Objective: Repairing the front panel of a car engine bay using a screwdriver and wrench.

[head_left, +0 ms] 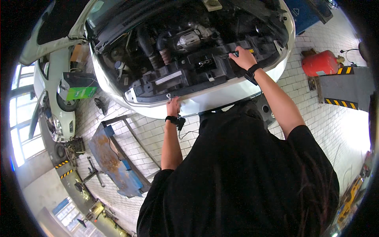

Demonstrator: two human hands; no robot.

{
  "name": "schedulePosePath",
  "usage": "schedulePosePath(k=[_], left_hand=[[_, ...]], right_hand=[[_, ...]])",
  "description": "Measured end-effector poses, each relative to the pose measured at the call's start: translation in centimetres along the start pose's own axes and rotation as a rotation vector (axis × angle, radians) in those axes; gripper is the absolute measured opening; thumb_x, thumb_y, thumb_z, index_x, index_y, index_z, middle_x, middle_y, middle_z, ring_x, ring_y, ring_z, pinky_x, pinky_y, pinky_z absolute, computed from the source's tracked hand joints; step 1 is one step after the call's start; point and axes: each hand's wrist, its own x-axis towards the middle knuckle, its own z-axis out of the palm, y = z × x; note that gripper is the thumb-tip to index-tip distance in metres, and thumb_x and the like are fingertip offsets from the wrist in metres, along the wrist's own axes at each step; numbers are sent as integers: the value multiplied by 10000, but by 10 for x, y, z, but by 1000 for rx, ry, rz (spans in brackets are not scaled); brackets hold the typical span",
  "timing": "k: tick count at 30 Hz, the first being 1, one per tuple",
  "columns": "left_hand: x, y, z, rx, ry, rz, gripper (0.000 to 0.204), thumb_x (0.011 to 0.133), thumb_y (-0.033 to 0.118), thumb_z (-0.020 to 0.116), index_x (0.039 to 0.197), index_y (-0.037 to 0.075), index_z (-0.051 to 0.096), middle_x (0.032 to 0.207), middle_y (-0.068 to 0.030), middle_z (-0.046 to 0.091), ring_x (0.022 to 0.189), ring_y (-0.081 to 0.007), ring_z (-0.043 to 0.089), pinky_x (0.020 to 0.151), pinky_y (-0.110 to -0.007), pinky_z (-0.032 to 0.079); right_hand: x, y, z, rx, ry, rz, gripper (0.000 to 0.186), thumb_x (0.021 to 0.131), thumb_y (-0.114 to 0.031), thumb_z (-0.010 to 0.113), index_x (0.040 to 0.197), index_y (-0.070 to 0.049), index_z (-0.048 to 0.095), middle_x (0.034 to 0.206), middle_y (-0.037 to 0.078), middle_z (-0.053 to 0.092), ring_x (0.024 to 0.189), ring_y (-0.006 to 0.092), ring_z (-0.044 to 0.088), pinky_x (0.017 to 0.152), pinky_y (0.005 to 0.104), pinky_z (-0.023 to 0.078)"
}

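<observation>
In the head view, the left hand (172,106) is closed around a slim metal wrench (169,96); only its ring-shaped end shows, just above the fist, and the rest of the shaft is hidden in the grip. The right hand (244,60) is curled around a small green-and-black tool (236,53), whose lower part is covered by the fingers; whether its tip touches anything is too dark to tell. That tool is over the front of the open engine bay (197,73), while the wrench is at its front edge.

Beyond both hands, hoses and housings merge into shadow, and the bay's far side is cut off by the upper edge. The white bumper (229,94) passes beneath the right forearm, which covers part of it. Nearer the body than the hands, a black shirt (237,170) blocks much of the floor (292,93).

Well left of the left hand are a green-fronted box (81,93) and a second white car (63,124); nearer is a rusty blue panel (110,156). Well right of the right hand, a red cylinder (319,63) lies beside a striped grey base (339,89).
</observation>
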Motion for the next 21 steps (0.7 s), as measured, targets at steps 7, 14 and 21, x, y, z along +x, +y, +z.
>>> schedulePosePath(k=[7,14,21], left_hand=[[-1,4,0,50,-12,7,279,850,220,625,638,139,461,460,65,351,332,-66,288,327,-251,167],[0,-1,-2,44,-6,21,310,850,236,632,624,152,438,456,64,345,332,-69,288,325,-255,170],[4,-5,-5,40,-20,49,323,847,239,641,616,147,435,452,51,345,329,-78,292,324,-258,181]], right_hand=[[-14,-13,-9,-122,-74,-384,477,816,-312,663,1225,-126,501,1198,160,511,875,366,626,736,459,534],[1,-44,-13,-228,-156,-545,583,785,-312,708,1299,-174,470,1260,132,469,863,342,647,717,443,545],[-4,-29,-5,-313,-91,-261,557,809,-408,672,1196,-48,497,1103,176,557,841,346,644,699,441,545]])
